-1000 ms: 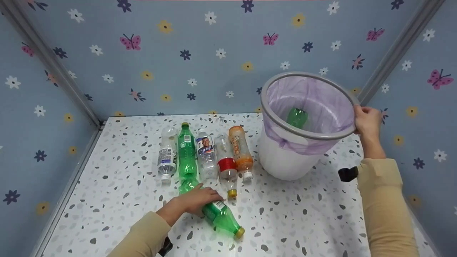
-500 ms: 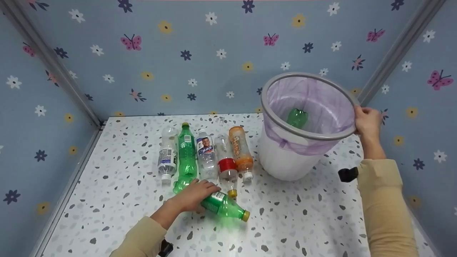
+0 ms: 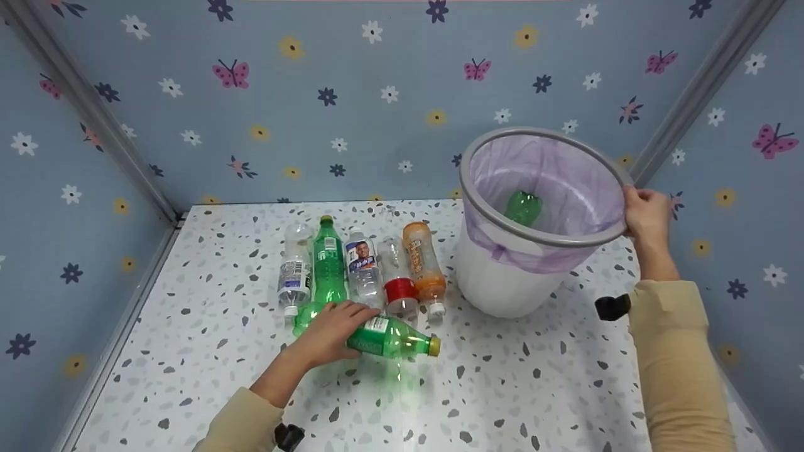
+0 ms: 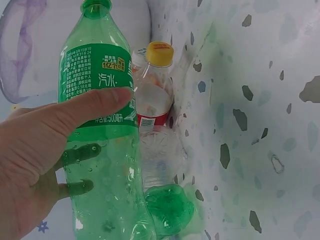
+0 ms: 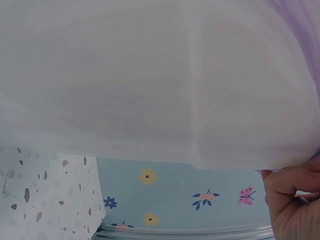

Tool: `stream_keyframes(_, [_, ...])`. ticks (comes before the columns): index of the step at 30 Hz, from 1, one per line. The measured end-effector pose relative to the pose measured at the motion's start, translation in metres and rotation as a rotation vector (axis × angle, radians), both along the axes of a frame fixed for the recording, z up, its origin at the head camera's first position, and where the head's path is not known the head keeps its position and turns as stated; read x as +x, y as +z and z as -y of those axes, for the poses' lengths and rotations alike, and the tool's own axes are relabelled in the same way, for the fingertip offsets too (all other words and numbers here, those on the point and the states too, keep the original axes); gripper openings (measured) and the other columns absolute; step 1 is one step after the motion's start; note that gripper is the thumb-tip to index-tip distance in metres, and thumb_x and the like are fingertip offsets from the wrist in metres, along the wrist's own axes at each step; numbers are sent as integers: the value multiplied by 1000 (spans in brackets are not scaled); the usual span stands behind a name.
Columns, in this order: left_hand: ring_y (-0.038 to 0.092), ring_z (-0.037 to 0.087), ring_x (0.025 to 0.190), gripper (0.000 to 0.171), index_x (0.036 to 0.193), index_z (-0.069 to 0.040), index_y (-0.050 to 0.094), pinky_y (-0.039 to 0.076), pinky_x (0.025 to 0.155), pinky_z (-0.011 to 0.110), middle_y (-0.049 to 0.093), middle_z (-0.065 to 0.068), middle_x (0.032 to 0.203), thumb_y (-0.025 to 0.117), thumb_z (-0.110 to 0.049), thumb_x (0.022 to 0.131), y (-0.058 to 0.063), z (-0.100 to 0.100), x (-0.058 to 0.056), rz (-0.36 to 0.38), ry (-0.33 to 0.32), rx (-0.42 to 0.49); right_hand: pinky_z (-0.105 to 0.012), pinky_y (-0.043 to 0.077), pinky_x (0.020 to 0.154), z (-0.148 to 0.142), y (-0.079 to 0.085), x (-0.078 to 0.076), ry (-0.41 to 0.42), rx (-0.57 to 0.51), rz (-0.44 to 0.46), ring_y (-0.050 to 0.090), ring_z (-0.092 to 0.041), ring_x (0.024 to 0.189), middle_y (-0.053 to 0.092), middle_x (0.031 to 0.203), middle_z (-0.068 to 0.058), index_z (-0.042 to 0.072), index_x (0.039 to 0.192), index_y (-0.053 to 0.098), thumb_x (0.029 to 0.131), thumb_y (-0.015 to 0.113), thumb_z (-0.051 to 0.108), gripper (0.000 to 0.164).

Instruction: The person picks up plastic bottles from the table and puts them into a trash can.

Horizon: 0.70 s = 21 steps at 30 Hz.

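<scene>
My left hand (image 3: 331, 333) grips a green plastic bottle (image 3: 397, 339) round its middle, its yellow cap pointing right. In the left wrist view the thumb lies across the green label (image 4: 97, 80), and fingers show through the bottle. It is held above the table, in front of a row of lying bottles. At the right my right hand (image 3: 649, 216) holds the grey rim (image 3: 546, 237) of a white trash bin (image 3: 505, 282), which leans slightly. A purple liner (image 3: 578, 188) covers its inside, and another green bottle (image 3: 523, 208) lies within.
The row has a clear bottle with a white cap (image 3: 294, 270), a green bottle (image 3: 328, 263), a clear bottle with a face label (image 3: 362, 267), a red-labelled bottle (image 3: 400, 289) and an orange bottle (image 3: 424, 260). Flowered panels (image 3: 326, 125) enclose the speckled table (image 3: 502, 389).
The green bottle in my left hand has risen off the table, and its capped end has swung up until it lies nearly level across the view. My right hand and the bin stay still.
</scene>
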State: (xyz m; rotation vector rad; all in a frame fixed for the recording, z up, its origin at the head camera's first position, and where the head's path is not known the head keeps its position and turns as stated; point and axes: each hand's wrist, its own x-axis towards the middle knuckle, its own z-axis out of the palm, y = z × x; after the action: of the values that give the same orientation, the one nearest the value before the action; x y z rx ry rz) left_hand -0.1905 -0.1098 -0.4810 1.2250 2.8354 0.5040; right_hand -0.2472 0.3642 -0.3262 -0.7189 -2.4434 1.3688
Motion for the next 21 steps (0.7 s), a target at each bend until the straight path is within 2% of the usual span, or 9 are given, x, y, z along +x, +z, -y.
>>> stream_keyframes(14, [43,24,108,74,128,-19,46,31,87,44,52,4,117,80,-24,63,30,-3,2,-56,119,108,-14,44,48,-1,0,1,20,2,-8,47,1,50,46,86,-6,-7,125,42,92,35,38,57])
stream_keyframes(21, [45,25,106,76,128,-19,46,33,80,44,52,4,117,80,-28,61,47,-5,0,-172,112,155,-15,44,45,-1,-1,1,15,0,-34,47,0,49,47,80,-5,-8,120,45,92,36,34,51])
